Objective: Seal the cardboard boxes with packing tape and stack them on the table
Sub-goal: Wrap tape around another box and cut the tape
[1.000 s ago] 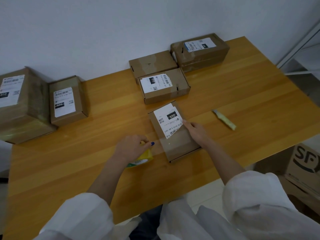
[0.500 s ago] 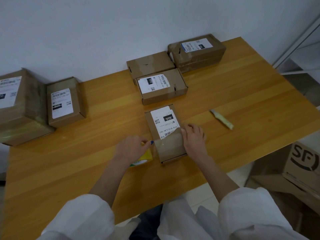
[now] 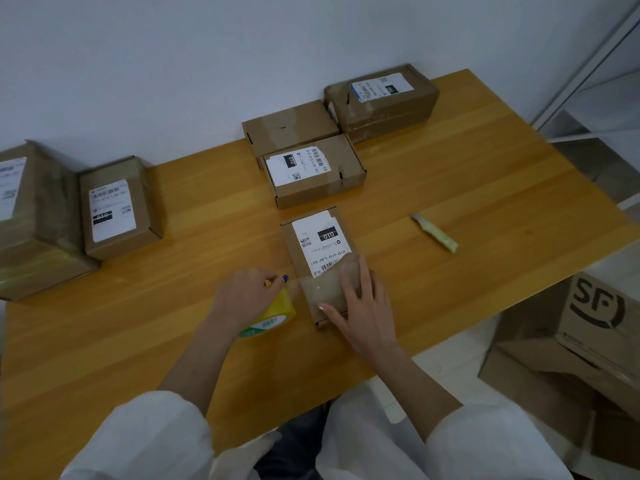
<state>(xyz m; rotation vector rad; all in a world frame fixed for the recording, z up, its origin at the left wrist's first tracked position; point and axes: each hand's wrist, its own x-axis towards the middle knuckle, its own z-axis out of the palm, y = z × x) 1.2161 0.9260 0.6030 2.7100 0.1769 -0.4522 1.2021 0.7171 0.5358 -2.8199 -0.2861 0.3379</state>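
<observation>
Nearby, tape roll, knife, labelled box, carton

Table: orange-brown wood, filling the middle of the frame, its far edge against a pale wall.
Far left: large taped box, with a smaller labelled box just beside it on the right.
Upper centre: plain flat box by the wall; a labelled flat box touches its near side.
Upper right: tall taped box, label on top, just beside the plain flat box.
Centre: small box, white label on top, clear tape across its near end.
Left of the small box: yellow tape roll, just beside it.
Right of centre: cutter with a pale yellow handle, lying apart from the boxes.
</observation>
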